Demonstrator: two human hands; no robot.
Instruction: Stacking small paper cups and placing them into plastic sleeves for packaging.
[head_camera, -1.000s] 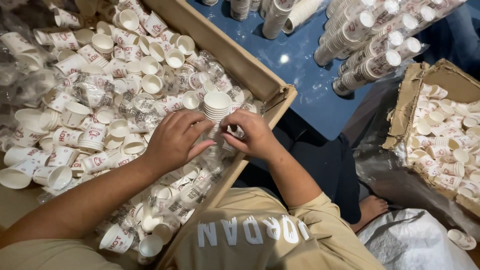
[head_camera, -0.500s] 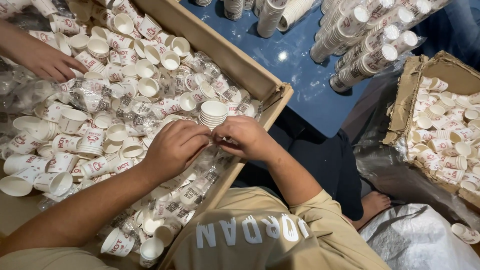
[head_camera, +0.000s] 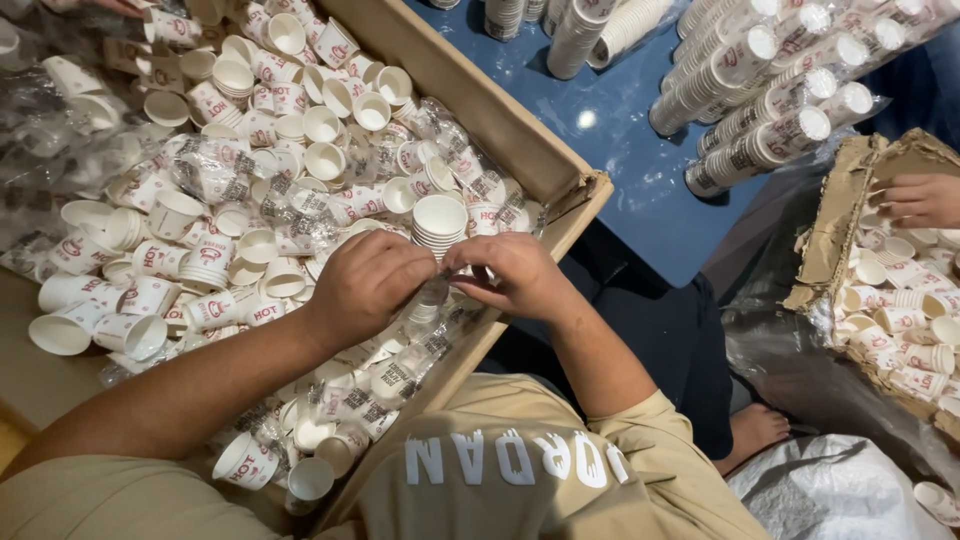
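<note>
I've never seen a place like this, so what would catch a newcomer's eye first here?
First the big cardboard box on the left, heaped with small white paper cups. Over its near corner the left hand and right hand meet at a clear plastic sleeve of cups. Long wrapped cup stacks lie on the blue table at upper right.

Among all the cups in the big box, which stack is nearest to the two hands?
The upright stack of white cups just above the right hand, near the box's corner.
</note>
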